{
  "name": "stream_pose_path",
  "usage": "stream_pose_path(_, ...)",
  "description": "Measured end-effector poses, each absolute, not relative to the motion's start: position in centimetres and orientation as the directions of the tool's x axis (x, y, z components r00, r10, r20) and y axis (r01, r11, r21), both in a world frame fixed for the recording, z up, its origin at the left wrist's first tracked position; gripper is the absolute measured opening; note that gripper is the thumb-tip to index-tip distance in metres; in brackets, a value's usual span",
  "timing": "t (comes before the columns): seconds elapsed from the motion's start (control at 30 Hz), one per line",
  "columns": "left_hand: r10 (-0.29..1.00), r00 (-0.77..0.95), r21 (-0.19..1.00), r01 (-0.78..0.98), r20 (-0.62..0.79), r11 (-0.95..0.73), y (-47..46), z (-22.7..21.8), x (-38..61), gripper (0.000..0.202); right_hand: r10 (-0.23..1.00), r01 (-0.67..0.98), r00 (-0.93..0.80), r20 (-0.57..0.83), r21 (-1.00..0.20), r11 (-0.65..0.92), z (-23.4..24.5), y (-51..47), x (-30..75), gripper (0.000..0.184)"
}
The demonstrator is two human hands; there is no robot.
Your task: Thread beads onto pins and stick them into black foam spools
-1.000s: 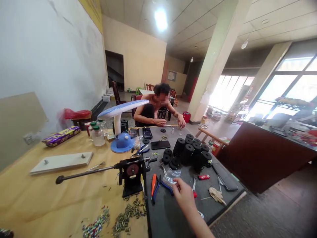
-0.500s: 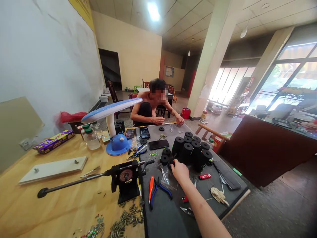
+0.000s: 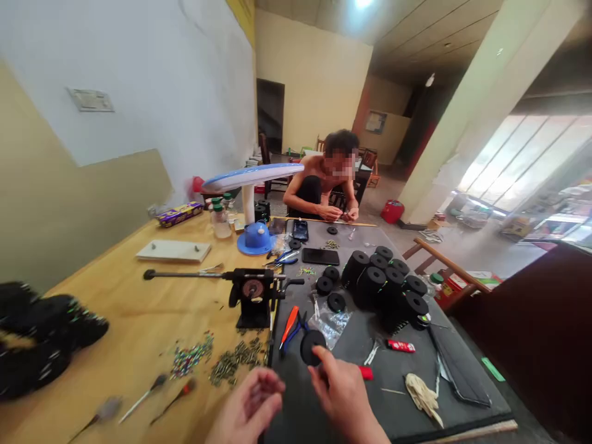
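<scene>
My right hand [image 3: 345, 388] grips a round black foam spool [image 3: 313, 347] by its right edge, thumb and index finger on it, above the dark mat. Lower left of it, my left hand [image 3: 252, 404] is half curled with thumb and fingers apart, and nothing shows in it. Behind the held spool lie blue-handled pliers [image 3: 291, 339] and an orange-handled tool [image 3: 290, 322]. A clear plastic bag [image 3: 337, 330] lies beyond, with a loose black spool [image 3: 336, 302] at its top edge. Left of my hands are heaps of small brass-coloured parts [image 3: 235, 361] and coloured beads [image 3: 192, 354].
Stacked black spools [image 3: 372, 287] stand on the mat at right. A black cranked winder [image 3: 253, 293] sits at the mat's left edge, a blue lamp [image 3: 256, 237] behind it. Nearer right are a red lighter [image 3: 400, 346] and cream glove [image 3: 422, 394]. Across the table sits another person [image 3: 319, 191].
My right hand has drawn back from the spool stacks toward me with one black spool. My left hand has come into view. The view has swung left; the other person's hands have come together.
</scene>
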State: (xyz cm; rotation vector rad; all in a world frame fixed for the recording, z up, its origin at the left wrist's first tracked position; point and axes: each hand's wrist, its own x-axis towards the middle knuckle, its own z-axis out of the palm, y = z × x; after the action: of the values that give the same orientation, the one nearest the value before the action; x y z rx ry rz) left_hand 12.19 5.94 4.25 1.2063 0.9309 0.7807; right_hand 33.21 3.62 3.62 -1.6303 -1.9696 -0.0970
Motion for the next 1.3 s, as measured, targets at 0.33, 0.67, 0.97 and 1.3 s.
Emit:
stream_pose_path(0.33, 0.891, 0.389, 0.958, -0.063, -0.235, 0.280, 1.4, 2.9, 9.0, 0.031, 0.881, 0.602, 0.044, 0.470, -0.717, 0.352, -0.6, -5.1, 24.8, 0.035)
stream_pose_path(0.67, 0.874, 0.406, 0.927, -0.139, -0.267, 0.348, -3.9, 1.5, 4.2, 0.020, 0.970, -0.118, 0.196, -0.144, -0.985, -0.122, -1.1, -8.3, 18.1, 0.029)
stream_pose_path(0.97, 0.883, 0.366, 0.923, -0.131, -0.293, 0.361, -5.6, 0.0, 2.5, 0.030, 0.943, -0.309, 0.208, -0.259, -0.932, -0.188, -1.1, -9.9, 17.2, 0.021)
stream_pose_path(1.3, 0.892, 0.197, 0.856, -0.260, -0.407, 0.448, -5.8, -1.4, 1.7, 0.037, 0.785, -0.872, 0.029, -0.619, -0.399, -0.283, -1.0, -10.4, 18.1, 0.029)
